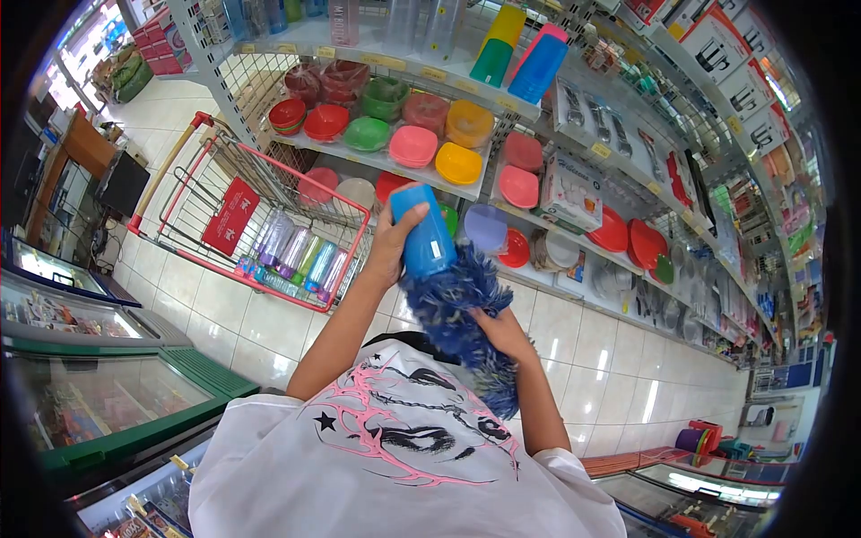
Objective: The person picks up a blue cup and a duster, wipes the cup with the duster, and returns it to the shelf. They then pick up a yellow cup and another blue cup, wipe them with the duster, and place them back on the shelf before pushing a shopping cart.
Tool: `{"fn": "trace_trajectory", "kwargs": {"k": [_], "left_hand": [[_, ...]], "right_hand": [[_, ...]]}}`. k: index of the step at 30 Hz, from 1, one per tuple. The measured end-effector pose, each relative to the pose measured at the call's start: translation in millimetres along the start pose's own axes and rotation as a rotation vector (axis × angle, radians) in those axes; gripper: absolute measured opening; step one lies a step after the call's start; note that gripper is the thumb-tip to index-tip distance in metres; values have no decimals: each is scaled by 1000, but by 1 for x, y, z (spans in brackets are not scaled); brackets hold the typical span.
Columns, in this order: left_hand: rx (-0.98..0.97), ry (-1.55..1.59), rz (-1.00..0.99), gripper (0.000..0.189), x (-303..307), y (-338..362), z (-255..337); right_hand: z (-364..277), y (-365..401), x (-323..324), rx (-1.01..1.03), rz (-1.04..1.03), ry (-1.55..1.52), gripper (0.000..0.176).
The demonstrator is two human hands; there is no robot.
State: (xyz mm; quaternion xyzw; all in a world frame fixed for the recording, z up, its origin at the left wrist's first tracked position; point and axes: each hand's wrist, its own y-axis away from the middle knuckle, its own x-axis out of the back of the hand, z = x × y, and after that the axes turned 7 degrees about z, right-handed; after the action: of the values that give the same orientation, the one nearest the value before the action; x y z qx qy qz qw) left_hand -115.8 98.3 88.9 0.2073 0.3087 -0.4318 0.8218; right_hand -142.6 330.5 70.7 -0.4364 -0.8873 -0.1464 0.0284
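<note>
My left hand [389, 244] is wrapped round a blue plastic cup [425, 235], thumb across its side, and holds it tilted in front of my chest. In my right hand [504, 335] is a fluffy blue and grey duster [453, 309], its fibres partly covering the fingers. The duster's upper end meets the lower end of the cup. Beyond both hands, bowls stand on the shelf, among them a pink bowl [413, 146] and a yellow bowl [458, 163].
A shopping cart [260, 280] with several bottles in it stands to the left. Upper shelving holds stacked blue cups [538, 70] and boxes. Behind on the left is a green-framed freezer [108, 394]. Tiled floor [587, 359] runs along the shelves.
</note>
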Motion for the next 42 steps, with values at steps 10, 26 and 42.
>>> {"fn": "trace_trajectory", "kwargs": {"k": [10,26,42], "left_hand": [[76,-24,16,59,-5,3,-3],[114,76,-87,65,-4,10,-8],[-33,-249,166,62,5,2,-36]], "right_hand": [[-1,-6,-2,-71,2,-99,39],[17,-17,1,-321,-36,-141,47],[-19,-7,-2,-220,39,409,48]]}}
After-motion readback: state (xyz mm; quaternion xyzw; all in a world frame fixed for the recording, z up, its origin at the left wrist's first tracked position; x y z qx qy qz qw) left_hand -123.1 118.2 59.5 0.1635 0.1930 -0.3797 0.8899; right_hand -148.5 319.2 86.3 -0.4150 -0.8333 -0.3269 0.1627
